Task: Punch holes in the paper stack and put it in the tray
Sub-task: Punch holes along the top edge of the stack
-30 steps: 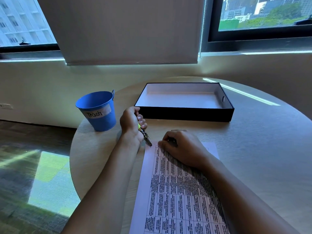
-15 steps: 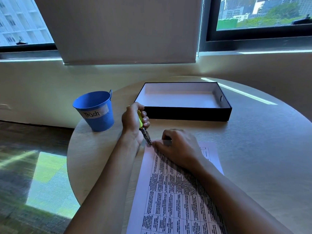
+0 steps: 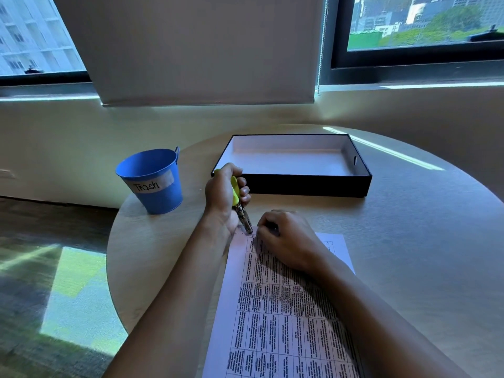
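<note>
My left hand (image 3: 222,197) grips the punch (image 3: 243,215) at the far left corner of the paper (image 3: 272,309). My right hand (image 3: 285,241) lies curled on the paper; whether it grips, I cannot tell.

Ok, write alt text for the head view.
The left hand grips a yellow-handled punch at the far left corner of paper, which the right hand holds on a round table. Beyond: a black tray and a blue bucket labelled Trash.

Our left hand (image 3: 225,195) is fisted round the hole punch (image 3: 244,218), forearm reaching in from the tabletop's near edge; our right hand (image 3: 286,241) lies palm down just beside it, fingers curled over the far edge of the paper stack (image 3: 272,323).
</note>
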